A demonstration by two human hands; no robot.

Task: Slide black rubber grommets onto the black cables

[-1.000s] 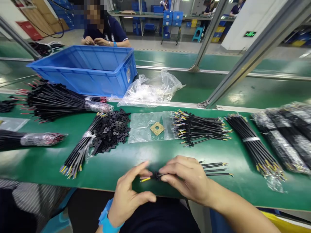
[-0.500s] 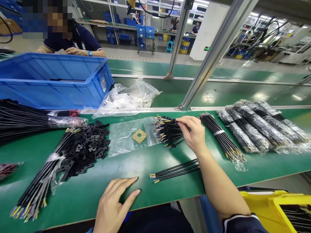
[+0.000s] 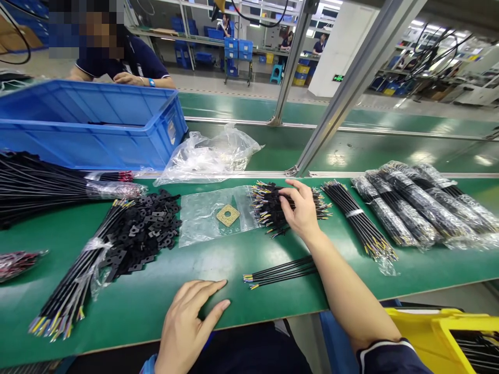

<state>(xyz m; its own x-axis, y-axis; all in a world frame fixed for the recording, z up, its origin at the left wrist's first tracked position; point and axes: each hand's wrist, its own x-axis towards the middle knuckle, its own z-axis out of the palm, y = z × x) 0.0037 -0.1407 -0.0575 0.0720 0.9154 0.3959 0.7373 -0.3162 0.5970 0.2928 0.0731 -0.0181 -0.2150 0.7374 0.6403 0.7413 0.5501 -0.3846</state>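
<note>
My right hand (image 3: 301, 212) is over a pile of short black cables (image 3: 268, 210) with coloured wire ends and black clips. Its thumb and fingers are parted, with no cable visibly gripped between them. Near the table's front edge rests my left hand (image 3: 191, 317), empty, thumb spread from the fingers. A few loose black cables (image 3: 283, 271) lie between the hands, their right ends hidden by my right forearm. Left of the pile, a square yellowish sponge (image 3: 221, 214) with a round hole sits on a clear plastic bag (image 3: 198, 228).
Small black clips (image 3: 146, 228) are heaped at left beside a tied cable bundle (image 3: 78, 275). More bundles (image 3: 356, 218) and wrapped ones (image 3: 421, 202) lie at right. A blue bin (image 3: 93, 140) and metal post (image 3: 351, 78) stand behind; a yellow crate (image 3: 413, 332) is low right. A co-worker sits opposite.
My right hand has loosened its pinch at the cable pile and shifted slightly left, its fingers now spread. My left hand keeps its pose. The whole view has shifted a little.
</note>
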